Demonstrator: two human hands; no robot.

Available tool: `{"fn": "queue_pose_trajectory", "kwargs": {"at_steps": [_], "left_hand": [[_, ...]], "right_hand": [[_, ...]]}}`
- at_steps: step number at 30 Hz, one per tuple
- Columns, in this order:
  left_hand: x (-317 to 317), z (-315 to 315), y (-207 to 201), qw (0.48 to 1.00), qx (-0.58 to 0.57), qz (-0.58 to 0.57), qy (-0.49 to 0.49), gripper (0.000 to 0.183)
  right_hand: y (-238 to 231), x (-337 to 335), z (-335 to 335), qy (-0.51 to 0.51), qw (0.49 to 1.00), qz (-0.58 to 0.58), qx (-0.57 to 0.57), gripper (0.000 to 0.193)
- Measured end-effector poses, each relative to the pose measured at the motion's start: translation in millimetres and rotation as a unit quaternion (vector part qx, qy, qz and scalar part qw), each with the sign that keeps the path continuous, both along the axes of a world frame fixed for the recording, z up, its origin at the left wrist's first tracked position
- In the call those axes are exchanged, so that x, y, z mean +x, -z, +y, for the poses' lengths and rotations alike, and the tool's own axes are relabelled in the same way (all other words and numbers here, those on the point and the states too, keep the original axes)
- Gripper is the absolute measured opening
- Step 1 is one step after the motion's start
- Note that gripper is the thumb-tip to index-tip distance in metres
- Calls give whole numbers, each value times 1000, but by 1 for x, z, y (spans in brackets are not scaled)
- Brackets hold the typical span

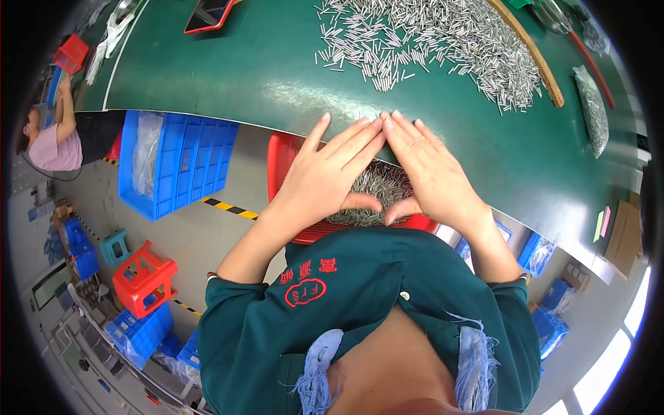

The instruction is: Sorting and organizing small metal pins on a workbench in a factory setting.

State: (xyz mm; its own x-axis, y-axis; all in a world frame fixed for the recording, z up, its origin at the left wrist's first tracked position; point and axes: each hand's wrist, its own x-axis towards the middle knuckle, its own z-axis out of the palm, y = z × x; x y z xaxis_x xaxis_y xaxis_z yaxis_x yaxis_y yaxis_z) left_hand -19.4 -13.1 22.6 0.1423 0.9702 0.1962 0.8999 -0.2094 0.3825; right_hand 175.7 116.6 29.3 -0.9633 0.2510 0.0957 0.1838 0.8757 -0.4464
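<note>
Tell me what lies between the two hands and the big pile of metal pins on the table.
Head view: only bare green table separates the left hand and right hand from the pin pile.

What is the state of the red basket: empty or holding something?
Holding something: small metal pins lie inside the red basket, seen between the two hands.

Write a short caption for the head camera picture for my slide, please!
Two bare hands, left hand and right hand, fingertips together at the green table edge above a red basket of small metal pins.
</note>
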Motion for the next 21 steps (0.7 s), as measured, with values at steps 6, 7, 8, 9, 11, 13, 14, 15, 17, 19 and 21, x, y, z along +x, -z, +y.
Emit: {"fn": "queue_pose_trajectory", "kwargs": {"at_steps": [6, 7, 8, 9, 11, 13, 14, 15, 17, 19, 21], "left_hand": [[-15, -21, -11, 999, 26, -25, 21, 85], [-18, -17, -13, 999, 34, -12, -5, 85], [-19, -9, -12, 998, 43, 9, -36, 86], [-18, 0, -10, 998, 45, 8, -34, 86], [-16, 19, -6, 995, 74, 33, -58, 89], [-10, 35, -1, 995, 66, 31, -62, 91], [-8, 44, 4, 994, 70, 36, -78, 92], [-8, 51, 7, 992, 73, 42, -93, 93], [-12, 57, 8, 991, 71, 35, -105, 94], [-15, 59, 9, 996, 16, 44, -69, 97], [-16, 55, 11, 996, 25, 53, -61, 99]], "right_hand": [[-27, 10, 1, -69, 981, -16, -181, 116], [-24, 7, 6, -69, 981, -15, -181, 116], [-22, 3, 12, -34, 992, -4, -121, 115], [-20, 0, 19, 4, 998, 8, -59, 114], [-10, -8, 30, 61, 998, -15, 32, 111], [-3, -16, 38, 80, 994, -11, 79, 109], [-2, -20, 43, 80, 994, -11, 80, 109], [-1, -23, 48, 93, 993, -11, 79, 108], [1, -25, 51, 106, 991, -10, 78, 107], [4, -25, 52, 86, 992, -18, 86, 104], [6, -24, 49, 83, 991, -24, 101, 105]]}}
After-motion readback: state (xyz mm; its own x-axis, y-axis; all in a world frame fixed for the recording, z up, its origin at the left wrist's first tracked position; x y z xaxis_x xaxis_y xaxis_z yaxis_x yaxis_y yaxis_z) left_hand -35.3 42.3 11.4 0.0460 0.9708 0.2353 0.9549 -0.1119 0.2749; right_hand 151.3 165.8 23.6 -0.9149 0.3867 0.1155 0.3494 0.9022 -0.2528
